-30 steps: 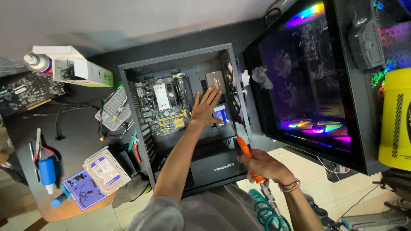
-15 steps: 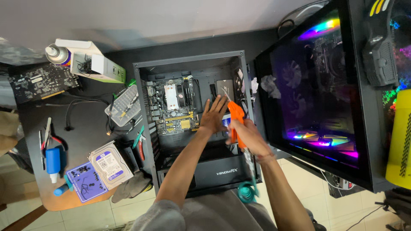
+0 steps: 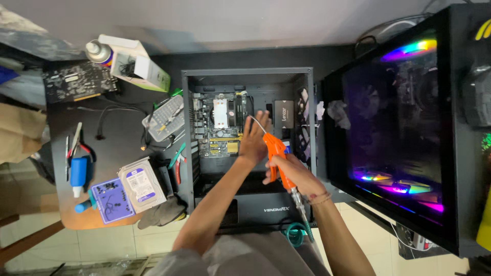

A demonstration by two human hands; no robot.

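Your right hand (image 3: 291,171) has swung up from beside your knee to the open computer case (image 3: 248,76), bringing the orange air blow gun (image 3: 276,156) with it, while your left hand (image 3: 254,140) has stayed inside the case. Nearest you, a green coiled hose (image 3: 296,235) trails down from the gun's base. Your right hand is closed around the gun's grip, its thin metal nozzle reaching past your left hand toward the motherboard (image 3: 220,125). Your left hand is spread flat, fingers wide, holding nothing, just beside the board. On the dark worktop (image 3: 123,128) to the left lie a hard drive (image 3: 140,184), a purple tray (image 3: 110,199) of small screws and red-handled pliers (image 3: 176,163). Farther back sit a graphics card (image 3: 76,87), a spray can (image 3: 99,51) and a white box (image 3: 138,69). At right stands a second case (image 3: 399,128), lit in rainbow colours.
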